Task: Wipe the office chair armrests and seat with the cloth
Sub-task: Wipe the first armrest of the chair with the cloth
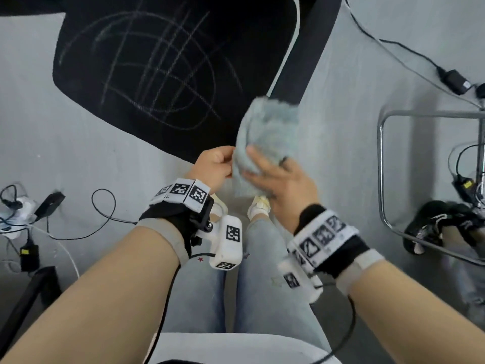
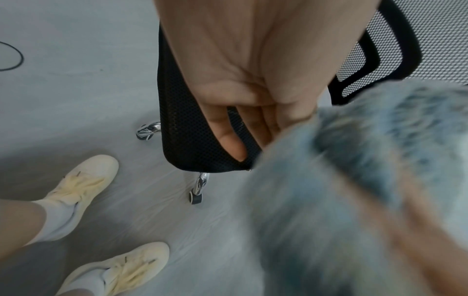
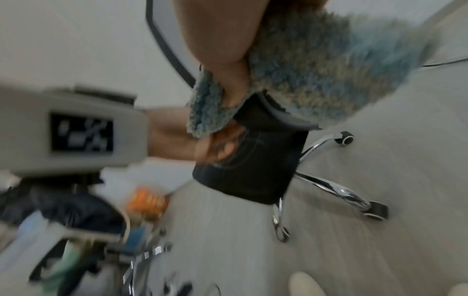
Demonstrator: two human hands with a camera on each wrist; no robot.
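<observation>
The black office chair seat carries white chalk-like scribbles and fills the upper left of the head view. Its black armrest runs up the right side. A fluffy blue-grey cloth hangs in the air just in front of the seat's near corner. My left hand pinches the cloth's left edge, and my right hand grips it from the right with thumb and fingers wrapped around it. In the left wrist view the cloth is blurred beside the mesh seat edge.
Cables and a power adapter lie on the grey floor at left. Another adapter and cable lie at upper right. A chrome tube frame stands at right with another person's dark shoes. Chrome chair legs with castors spread below the seat.
</observation>
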